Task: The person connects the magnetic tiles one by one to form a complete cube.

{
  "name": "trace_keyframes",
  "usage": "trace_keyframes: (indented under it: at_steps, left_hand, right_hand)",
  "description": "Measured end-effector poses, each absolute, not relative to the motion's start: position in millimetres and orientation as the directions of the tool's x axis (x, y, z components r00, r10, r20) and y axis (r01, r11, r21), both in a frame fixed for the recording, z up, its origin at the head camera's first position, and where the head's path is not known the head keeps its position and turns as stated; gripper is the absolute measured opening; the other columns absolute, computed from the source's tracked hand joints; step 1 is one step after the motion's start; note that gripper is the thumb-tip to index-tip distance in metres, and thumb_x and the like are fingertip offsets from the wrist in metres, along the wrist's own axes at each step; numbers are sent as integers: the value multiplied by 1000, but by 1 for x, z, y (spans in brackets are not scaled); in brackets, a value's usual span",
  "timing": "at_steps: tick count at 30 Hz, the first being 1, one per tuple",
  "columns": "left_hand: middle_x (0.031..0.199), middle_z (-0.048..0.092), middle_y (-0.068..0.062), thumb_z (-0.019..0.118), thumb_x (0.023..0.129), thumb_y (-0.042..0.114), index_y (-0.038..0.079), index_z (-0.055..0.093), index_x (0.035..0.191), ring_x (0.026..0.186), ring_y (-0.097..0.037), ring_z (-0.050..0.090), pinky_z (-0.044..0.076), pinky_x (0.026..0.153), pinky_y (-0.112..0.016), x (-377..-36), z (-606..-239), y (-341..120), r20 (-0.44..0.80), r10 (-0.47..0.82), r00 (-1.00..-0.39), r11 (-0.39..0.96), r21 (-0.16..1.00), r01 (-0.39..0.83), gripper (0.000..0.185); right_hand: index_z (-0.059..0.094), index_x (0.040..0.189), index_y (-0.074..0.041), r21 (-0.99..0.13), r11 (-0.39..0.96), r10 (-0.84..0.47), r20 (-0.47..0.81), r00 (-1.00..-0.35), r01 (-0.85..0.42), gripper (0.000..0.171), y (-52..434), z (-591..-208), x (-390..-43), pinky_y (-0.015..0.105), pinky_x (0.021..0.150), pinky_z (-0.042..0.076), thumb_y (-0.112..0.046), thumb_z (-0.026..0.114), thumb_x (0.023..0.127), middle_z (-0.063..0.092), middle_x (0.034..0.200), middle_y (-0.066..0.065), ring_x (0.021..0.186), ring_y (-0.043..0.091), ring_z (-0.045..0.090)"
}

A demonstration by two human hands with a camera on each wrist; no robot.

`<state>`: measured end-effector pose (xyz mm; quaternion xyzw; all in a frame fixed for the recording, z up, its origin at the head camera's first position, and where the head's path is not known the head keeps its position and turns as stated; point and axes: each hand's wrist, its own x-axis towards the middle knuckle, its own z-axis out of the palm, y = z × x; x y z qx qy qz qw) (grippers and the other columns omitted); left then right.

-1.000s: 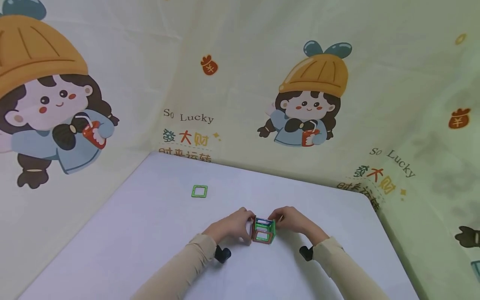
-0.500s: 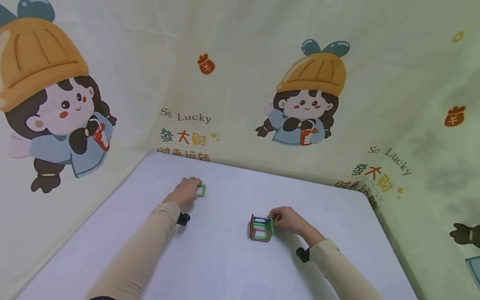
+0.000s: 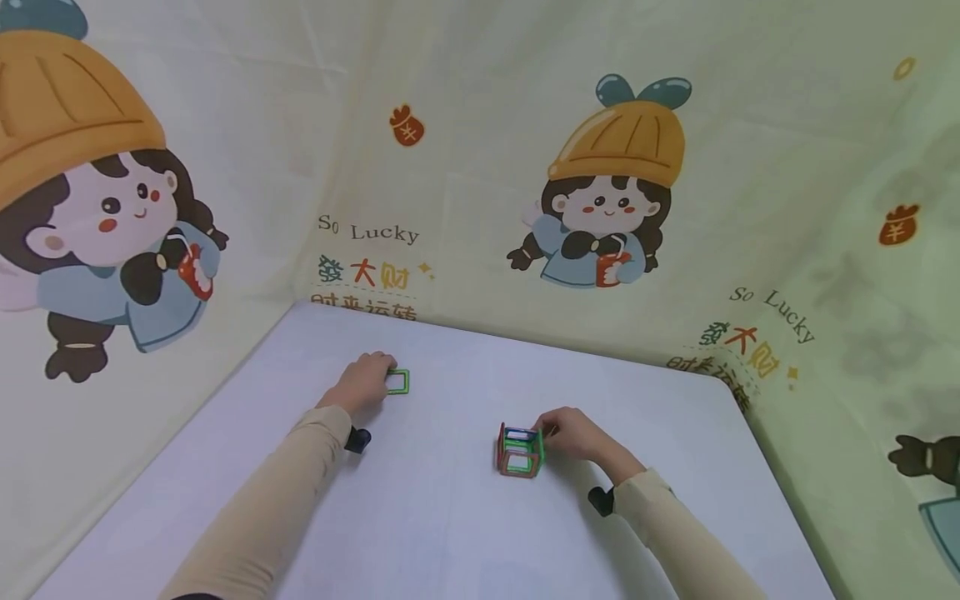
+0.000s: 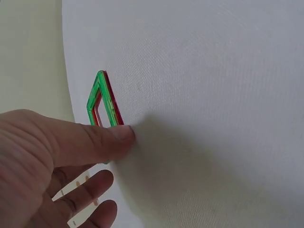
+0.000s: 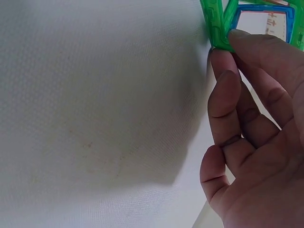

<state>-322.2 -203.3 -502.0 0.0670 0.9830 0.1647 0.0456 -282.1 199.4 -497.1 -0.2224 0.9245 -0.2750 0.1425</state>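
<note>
In the head view my left hand (image 3: 363, 382) is at the far left of the table, with a green square magnetic tile (image 3: 407, 382) between thumb and fingers. The left wrist view shows the thumb across one end of this green tile (image 4: 110, 105); a red edge runs along it, and the index fingertip is hidden. Right of centre, an open-topped box of magnetic tiles (image 3: 517, 474) stands on the table, with red, brown, green and blue sides. My right hand (image 3: 577, 435) pinches the box's right side by a green tile (image 5: 215, 21), thumb and index finger at its corner.
The white table (image 3: 442, 533) has a rounded far right corner. A printed cloth (image 3: 465, 208) hangs behind and along its sides. A black wrist camera piece (image 3: 358, 439) sits below the left wrist, another black piece (image 3: 602, 502) below the right.
My left hand has left the box's left side and reached to the far left, where it took hold of the green tile. My right hand has stayed at the box.
</note>
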Motion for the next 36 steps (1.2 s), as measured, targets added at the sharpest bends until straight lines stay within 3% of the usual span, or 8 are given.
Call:
trace_keyframes:
  at_steps: [6,12,20,36]
  left_hand:
    - [134,62,-20,71,86,2,0,59,139,119,-37,57,46,103,-56,-322,-502,-203,-54,161,-985,923,363,131,54]
    - [136,63,-17,80,84,10,3,60,139,123,-34,57,45,107,-54,-324,-491,-193,-65,184,-981,884,448,136,58]
    - [132,66,-14,84,85,14,3,62,133,127,-34,58,46,108,-50,-312,-456,-163,-24,325,-945,799,542,261,54]
    - [123,70,-4,88,82,21,12,68,124,124,-33,60,46,105,-50,-293,-424,-126,25,429,-903,774,506,381,48]
  right_hand:
    - [79,101,-6,-568,772,-448,-165,-879,-287,14,199,-498,-283,34,75,54,-2,74,89,75,91,2,80,14,61]
    - [79,104,-4,-564,783,-432,-192,-881,-261,16,195,-495,-283,33,74,53,-1,72,90,74,94,3,80,15,59]
    - [78,106,-3,-561,788,-426,-201,-882,-253,18,194,-493,-281,32,72,51,1,69,91,72,93,3,80,15,57]
    - [78,104,-4,-546,791,-434,-184,-882,-275,15,195,-495,-281,33,75,53,-1,71,91,73,94,2,82,14,58]
